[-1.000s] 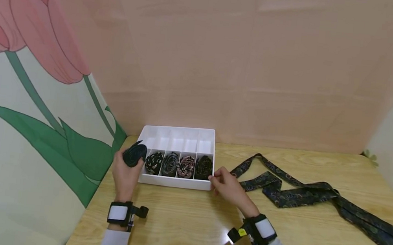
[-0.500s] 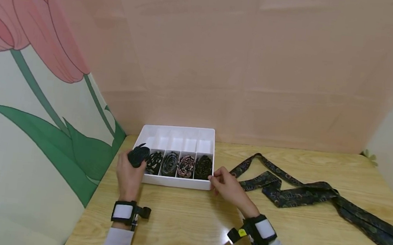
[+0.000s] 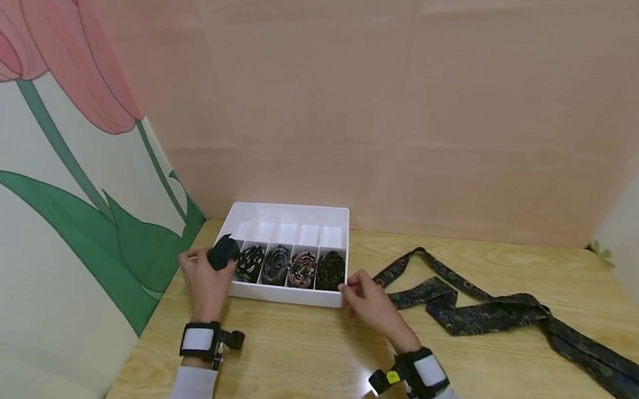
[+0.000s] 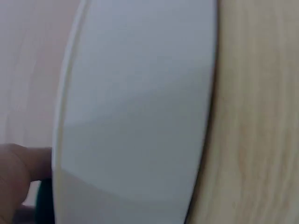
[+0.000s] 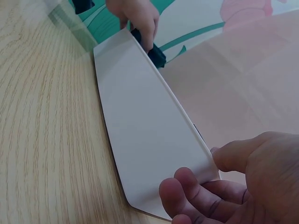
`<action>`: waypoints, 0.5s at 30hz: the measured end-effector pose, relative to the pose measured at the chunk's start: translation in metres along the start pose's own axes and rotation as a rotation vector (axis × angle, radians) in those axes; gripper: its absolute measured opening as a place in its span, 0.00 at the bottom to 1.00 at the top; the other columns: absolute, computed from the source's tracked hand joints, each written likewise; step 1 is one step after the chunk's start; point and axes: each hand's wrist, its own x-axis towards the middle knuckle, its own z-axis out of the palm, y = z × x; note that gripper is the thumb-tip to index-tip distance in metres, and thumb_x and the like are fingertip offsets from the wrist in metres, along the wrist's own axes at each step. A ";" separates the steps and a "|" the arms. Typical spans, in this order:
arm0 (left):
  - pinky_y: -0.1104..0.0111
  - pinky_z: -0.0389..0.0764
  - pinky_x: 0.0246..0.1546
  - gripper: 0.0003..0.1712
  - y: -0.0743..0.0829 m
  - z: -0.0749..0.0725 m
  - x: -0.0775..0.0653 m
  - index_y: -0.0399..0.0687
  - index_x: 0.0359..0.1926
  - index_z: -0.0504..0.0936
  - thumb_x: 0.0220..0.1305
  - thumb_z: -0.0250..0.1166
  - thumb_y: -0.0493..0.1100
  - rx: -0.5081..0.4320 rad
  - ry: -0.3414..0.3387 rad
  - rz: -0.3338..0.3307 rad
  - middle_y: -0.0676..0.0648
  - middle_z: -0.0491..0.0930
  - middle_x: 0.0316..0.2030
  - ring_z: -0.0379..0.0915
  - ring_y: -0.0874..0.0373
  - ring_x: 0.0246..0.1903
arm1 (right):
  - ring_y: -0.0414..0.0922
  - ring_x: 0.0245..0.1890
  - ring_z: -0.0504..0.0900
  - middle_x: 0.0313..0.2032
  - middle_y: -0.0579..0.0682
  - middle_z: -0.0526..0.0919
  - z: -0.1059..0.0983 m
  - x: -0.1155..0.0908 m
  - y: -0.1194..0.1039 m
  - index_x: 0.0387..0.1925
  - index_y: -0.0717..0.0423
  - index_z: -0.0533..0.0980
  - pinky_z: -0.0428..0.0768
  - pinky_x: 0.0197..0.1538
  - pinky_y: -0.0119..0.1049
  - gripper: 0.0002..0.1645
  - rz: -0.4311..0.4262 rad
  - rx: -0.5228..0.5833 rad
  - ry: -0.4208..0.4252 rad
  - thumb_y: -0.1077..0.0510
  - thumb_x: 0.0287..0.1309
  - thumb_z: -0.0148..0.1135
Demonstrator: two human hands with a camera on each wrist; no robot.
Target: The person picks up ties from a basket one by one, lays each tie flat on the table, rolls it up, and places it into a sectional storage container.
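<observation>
In the head view, my left hand [image 3: 208, 284] holds a dark rolled necktie [image 3: 224, 252] between thumb and fingers, over the front left compartment of a white divided box [image 3: 287, 295]. From the right wrist, that roll [image 5: 158, 56] shows at the box's far end, under the left hand [image 5: 138, 16]. The box wall [image 4: 135, 102] fills most of the left wrist view. My right hand [image 3: 374, 304] pinches the box's front right corner, thumb at the rim and fingers against the outer wall [image 5: 140, 107]. Patterned rolled ties [image 3: 303, 270] fill the other front compartments.
An unrolled dark patterned necktie [image 3: 478, 319] lies in loose folds to the right of the box on the wooden table [image 3: 292, 364]. The back row of compartments [image 3: 287, 232] holds nothing. A pink backdrop [image 3: 392, 104] rises behind the table.
The left hand has moved right with the rolled tie, from beside the box to over its front left compartment, and its fingers have spread somewhat. The right hand stays at the corner.
</observation>
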 end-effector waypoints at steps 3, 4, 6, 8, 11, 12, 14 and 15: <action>0.40 0.70 0.63 0.31 0.002 0.000 0.003 0.26 0.61 0.78 0.65 0.73 0.43 0.039 -0.058 -0.030 0.30 0.61 0.61 0.61 0.33 0.61 | 0.53 0.30 0.85 0.36 0.61 0.85 0.000 0.001 -0.001 0.49 0.59 0.71 0.77 0.29 0.34 0.12 0.008 -0.004 0.009 0.53 0.80 0.57; 0.40 0.70 0.62 0.31 0.001 0.000 0.003 0.25 0.62 0.77 0.66 0.72 0.44 0.060 -0.080 -0.032 0.30 0.62 0.62 0.61 0.32 0.61 | 0.53 0.30 0.85 0.36 0.61 0.85 0.000 0.001 0.000 0.49 0.59 0.71 0.77 0.30 0.34 0.12 0.011 -0.005 0.012 0.53 0.80 0.57; 0.40 0.69 0.64 0.33 -0.001 0.001 0.004 0.25 0.66 0.75 0.69 0.70 0.44 0.078 -0.119 -0.012 0.29 0.61 0.64 0.59 0.32 0.64 | 0.52 0.29 0.85 0.35 0.60 0.86 0.001 0.001 0.000 0.48 0.59 0.71 0.76 0.29 0.34 0.11 0.017 -0.007 0.018 0.53 0.80 0.57; 0.39 0.67 0.68 0.35 -0.005 0.001 0.004 0.27 0.71 0.71 0.70 0.69 0.42 0.075 -0.136 0.048 0.29 0.61 0.69 0.57 0.32 0.68 | 0.52 0.29 0.85 0.35 0.60 0.86 0.002 0.001 0.000 0.48 0.59 0.71 0.76 0.29 0.34 0.11 0.019 -0.010 0.018 0.54 0.80 0.57; 0.39 0.65 0.74 0.35 -0.012 0.001 0.002 0.31 0.76 0.68 0.73 0.66 0.39 0.069 -0.136 0.212 0.30 0.63 0.74 0.57 0.31 0.74 | 0.52 0.29 0.85 0.35 0.60 0.86 0.004 0.001 0.001 0.48 0.59 0.72 0.77 0.29 0.34 0.12 0.017 -0.014 0.018 0.54 0.80 0.57; 0.39 0.63 0.76 0.34 -0.013 0.001 0.002 0.32 0.76 0.68 0.74 0.65 0.39 0.078 -0.138 0.272 0.30 0.65 0.75 0.59 0.31 0.75 | 0.52 0.29 0.85 0.35 0.60 0.86 0.004 0.001 0.001 0.48 0.59 0.72 0.77 0.29 0.34 0.12 0.016 -0.014 0.018 0.53 0.80 0.57; 0.37 0.60 0.78 0.30 -0.014 0.001 0.002 0.32 0.74 0.71 0.78 0.61 0.40 0.125 -0.151 0.364 0.31 0.69 0.75 0.61 0.32 0.76 | 0.53 0.29 0.85 0.35 0.60 0.86 0.003 0.002 0.001 0.48 0.59 0.71 0.77 0.29 0.34 0.12 0.012 -0.009 0.018 0.53 0.80 0.57; 0.37 0.58 0.79 0.28 -0.013 0.000 0.002 0.33 0.74 0.73 0.80 0.59 0.41 0.160 -0.172 0.387 0.31 0.71 0.74 0.62 0.33 0.76 | 0.53 0.29 0.85 0.35 0.61 0.86 0.003 0.002 0.001 0.48 0.60 0.71 0.77 0.29 0.34 0.12 0.010 -0.005 0.018 0.53 0.80 0.57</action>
